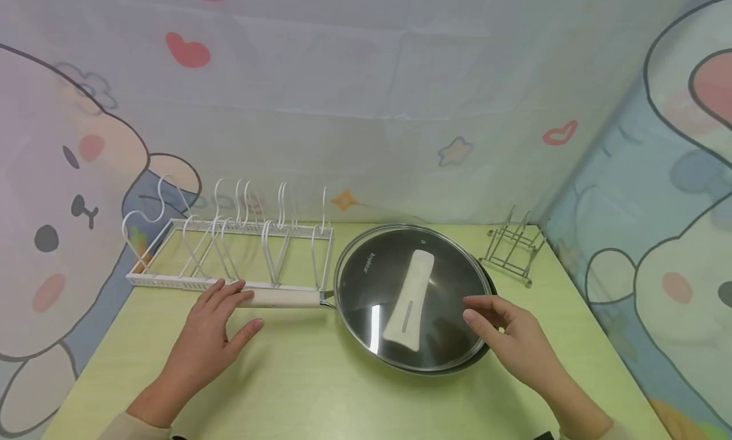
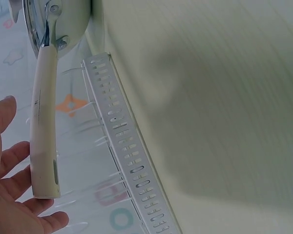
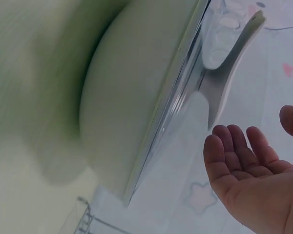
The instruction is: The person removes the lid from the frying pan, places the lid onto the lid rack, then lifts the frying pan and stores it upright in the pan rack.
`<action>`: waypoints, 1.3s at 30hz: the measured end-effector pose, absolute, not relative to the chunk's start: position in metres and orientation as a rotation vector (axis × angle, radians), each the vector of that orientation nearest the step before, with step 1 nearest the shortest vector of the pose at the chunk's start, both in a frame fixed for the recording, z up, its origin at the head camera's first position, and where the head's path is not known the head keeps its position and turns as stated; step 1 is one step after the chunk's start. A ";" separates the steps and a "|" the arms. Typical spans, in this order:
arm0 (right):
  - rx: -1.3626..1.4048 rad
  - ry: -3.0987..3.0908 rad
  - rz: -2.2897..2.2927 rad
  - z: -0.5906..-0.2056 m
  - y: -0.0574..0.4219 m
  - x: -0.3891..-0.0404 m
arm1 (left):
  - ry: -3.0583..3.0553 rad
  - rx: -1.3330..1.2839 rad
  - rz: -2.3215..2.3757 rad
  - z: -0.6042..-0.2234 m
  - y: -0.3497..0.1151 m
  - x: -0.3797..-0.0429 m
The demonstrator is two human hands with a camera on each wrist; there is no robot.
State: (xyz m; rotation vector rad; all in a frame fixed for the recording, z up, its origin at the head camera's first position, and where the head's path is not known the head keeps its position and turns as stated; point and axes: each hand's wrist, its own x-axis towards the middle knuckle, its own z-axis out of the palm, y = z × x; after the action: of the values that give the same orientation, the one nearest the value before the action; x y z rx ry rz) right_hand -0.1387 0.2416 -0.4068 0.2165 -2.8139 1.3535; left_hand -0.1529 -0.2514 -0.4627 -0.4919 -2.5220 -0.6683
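A frying pan (image 3: 122, 102) with a pale outside stands on the table, its cream handle (image 1: 286, 299) pointing left. Over it lies a dark glass lid (image 1: 448, 319) with a metal rim and a long cream lid handle (image 1: 413, 294) on top. My left hand (image 1: 208, 332) is at the free end of the pan handle, fingers loosely extended and thumb apart; in the left wrist view its fingertips are right by the handle's end. Beside the lid's right edge is my right hand (image 1: 509, 338), fingers loosely bent, nothing held between them and the thumb.
Behind the pan handle, a white dish rack (image 1: 229, 282) with tall curved dividers stands at the back left. A small metal wire rack (image 1: 508, 266) sits at the back right. Printed cloth (image 1: 372, 109) hangs behind the green table (image 1: 320, 389).
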 end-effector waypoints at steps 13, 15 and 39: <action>0.179 -2.811 1.883 -0.418 0.215 -0.139 | -2.473 -0.457 -0.652 -0.466 -0.245 -0.154; 0.137 -2.799 1.923 -0.420 0.212 -0.139 | -2.478 -0.451 -0.650 -0.467 -0.244 -0.153; -0.053 -2.145 2.876 -0.428 0.192 -0.144 | -2.460 -0.465 -0.647 -0.474 -0.244 -0.152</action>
State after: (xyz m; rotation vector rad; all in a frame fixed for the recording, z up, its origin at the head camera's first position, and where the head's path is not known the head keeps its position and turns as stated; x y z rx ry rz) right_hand -0.1442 0.1922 -0.4278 -0.0533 -2.1448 2.8757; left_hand -0.1516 -0.2439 -0.4738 -0.4651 -2.4603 -0.6468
